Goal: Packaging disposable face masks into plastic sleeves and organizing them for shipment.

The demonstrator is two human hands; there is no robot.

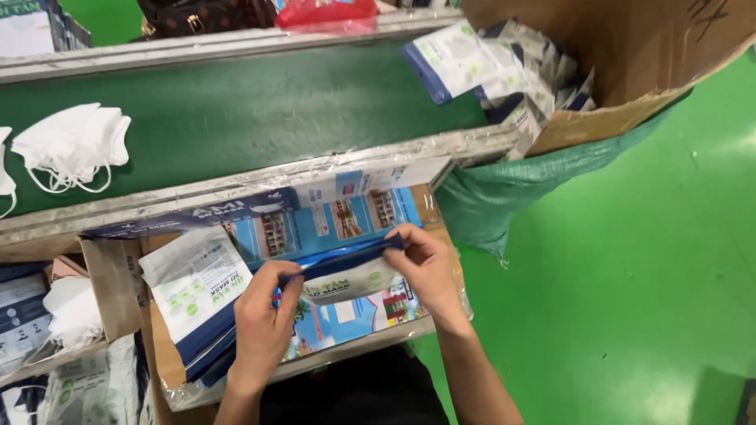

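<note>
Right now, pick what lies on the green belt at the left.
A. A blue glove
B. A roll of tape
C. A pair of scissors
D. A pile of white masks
D: a pile of white masks with ear loops lies on the belt, while both hands, left hand and right hand, hold a blue-and-white pouch lower down.
</note>
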